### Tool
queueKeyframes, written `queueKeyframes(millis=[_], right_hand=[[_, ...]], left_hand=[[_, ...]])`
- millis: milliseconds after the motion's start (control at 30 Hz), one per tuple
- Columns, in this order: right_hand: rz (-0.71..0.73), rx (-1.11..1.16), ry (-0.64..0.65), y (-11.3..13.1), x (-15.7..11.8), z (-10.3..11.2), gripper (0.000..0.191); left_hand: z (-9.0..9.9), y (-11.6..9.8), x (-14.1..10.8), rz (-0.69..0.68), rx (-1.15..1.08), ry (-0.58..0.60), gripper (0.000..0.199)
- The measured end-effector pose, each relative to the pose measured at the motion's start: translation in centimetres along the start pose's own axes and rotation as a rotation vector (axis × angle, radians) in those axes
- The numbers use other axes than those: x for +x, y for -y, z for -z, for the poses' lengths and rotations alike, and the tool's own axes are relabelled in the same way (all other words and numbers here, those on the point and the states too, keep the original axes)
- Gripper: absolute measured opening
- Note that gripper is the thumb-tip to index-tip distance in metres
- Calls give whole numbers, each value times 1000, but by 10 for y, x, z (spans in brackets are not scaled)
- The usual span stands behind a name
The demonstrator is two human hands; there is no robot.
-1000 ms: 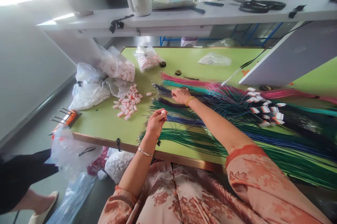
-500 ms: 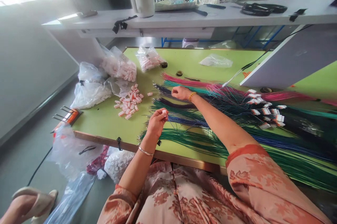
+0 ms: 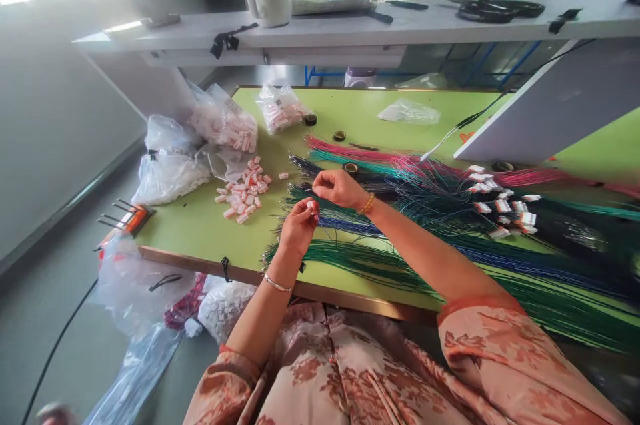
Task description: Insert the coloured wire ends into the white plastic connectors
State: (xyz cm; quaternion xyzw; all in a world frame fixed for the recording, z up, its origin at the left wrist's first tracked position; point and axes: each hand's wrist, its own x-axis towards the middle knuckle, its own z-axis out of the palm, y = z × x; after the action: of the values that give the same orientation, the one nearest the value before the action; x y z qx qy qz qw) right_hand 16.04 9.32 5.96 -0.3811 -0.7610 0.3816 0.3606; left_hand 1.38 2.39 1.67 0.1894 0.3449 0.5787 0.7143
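Note:
My left hand (image 3: 296,230) is closed on a small white and orange connector housing (image 3: 311,204), with a few thin wires hanging from it. Just above and to the right, my right hand (image 3: 341,189) pinches a thin dark wire whose end (image 3: 309,190) points left, near the housing but apart from it. Under both hands lie bundles of wires, among them a blue bundle (image 3: 350,228) and a green bundle (image 3: 345,257). A loose pile of similar housings (image 3: 245,192) is to the left of my hands.
Bags of housings (image 3: 227,122) stand at the back left. Finished-looking wired connectors (image 3: 503,205) lie at right. Tape rolls (image 3: 351,168) sit behind my right hand. A raised white shelf (image 3: 330,32) spans the back. An orange pronged holder (image 3: 131,220) is at the table's left edge.
My right hand has moved left and slightly down from the dark wire bundle toward my left hand, now with a wire in its fingers. My left hand has hardly moved.

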Motion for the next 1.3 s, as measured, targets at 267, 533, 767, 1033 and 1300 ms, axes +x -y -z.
queueKeyframes(millis=[267,533,767,1033,1300], right_hand=[[-7,-145,-54,5,-47,1,17],[9,-270,-57,6,-56,4,17],[26,-313,-39,11,-58,7,19],[54,-259,-65,7,-59,6,14],[43,-193,-131,-9,-61,-3,14]], left_hand=[[-12,0,-5,41,-17,41,21],[-16,3,-7,45,11,67,20],[-20,3,-9,67,8,58,21],[-21,7,-8,-48,151,27,25],[-29,12,-8,-73,203,-49,31]])
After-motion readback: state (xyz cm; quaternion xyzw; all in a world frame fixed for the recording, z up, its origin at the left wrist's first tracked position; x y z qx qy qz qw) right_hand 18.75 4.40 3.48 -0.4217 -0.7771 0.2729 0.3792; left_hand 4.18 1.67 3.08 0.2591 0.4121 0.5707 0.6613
